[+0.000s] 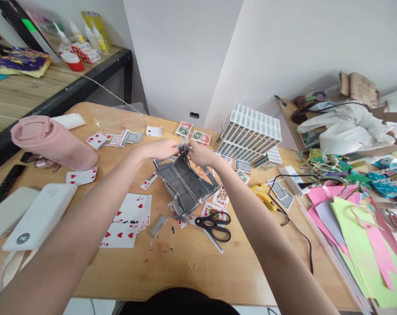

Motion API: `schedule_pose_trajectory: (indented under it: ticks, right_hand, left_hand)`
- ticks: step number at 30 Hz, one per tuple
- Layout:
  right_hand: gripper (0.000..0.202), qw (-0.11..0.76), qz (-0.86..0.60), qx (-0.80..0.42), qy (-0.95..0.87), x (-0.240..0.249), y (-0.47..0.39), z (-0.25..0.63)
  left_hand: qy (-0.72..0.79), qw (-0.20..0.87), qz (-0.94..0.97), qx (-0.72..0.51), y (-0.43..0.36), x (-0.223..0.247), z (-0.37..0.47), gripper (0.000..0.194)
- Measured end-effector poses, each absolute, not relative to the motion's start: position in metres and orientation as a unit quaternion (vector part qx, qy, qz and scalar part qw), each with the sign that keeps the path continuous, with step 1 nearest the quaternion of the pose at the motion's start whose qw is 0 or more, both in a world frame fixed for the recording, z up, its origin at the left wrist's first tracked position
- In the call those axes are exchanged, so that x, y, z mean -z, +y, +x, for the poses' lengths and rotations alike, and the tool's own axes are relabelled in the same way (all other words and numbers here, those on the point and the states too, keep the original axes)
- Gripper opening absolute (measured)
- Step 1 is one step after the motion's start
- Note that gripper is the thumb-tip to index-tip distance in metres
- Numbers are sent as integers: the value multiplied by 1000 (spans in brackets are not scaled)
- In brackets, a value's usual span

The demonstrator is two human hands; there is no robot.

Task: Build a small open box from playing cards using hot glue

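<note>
A box-like bag built from grey-backed playing cards (185,177) stands on the wooden table, its top open toward me. At its far edge, my left hand (164,149) and my right hand (198,153) meet with closed fingers, gripping the grey card strip there. Black-handled scissors (214,225) lie just in front of the bag. Close by are a small grey card piece (158,225) and loose face cards (214,212). Larger heart cards (129,218) spread out beneath my left forearm. My fingertips are partly hidden behind the strip.
Stacked card boxes (251,131) rise at the back right. A yellow glue gun (264,197) with a black cable lies beyond my right forearm, beside coloured paper (359,236). On the left are a pink tumbler (54,142) and a white power bank (41,216).
</note>
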State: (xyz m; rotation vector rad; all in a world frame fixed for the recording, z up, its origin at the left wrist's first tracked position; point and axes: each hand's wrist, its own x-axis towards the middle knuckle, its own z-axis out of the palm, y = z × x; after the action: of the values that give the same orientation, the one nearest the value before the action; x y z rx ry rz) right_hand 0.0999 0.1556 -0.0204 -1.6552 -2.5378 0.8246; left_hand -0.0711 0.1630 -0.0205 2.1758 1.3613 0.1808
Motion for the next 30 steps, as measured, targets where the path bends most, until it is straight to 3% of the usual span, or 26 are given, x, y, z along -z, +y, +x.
schedule_pose_trajectory:
  ticks: [14, 24, 30]
  right_hand:
    - [25, -15, -515, -222, -828, 36, 142, 95]
    - [51, -71, -564, -198, -798, 22, 118, 110]
    - [26, -72, -564, -180, -803, 26, 114, 114]
  left_hand:
    - [533, 236, 813, 13, 139, 32, -70, 21]
    - [552, 150, 818, 52, 134, 25, -66, 37]
    - [561, 134, 813, 83, 133, 24, -65, 22]
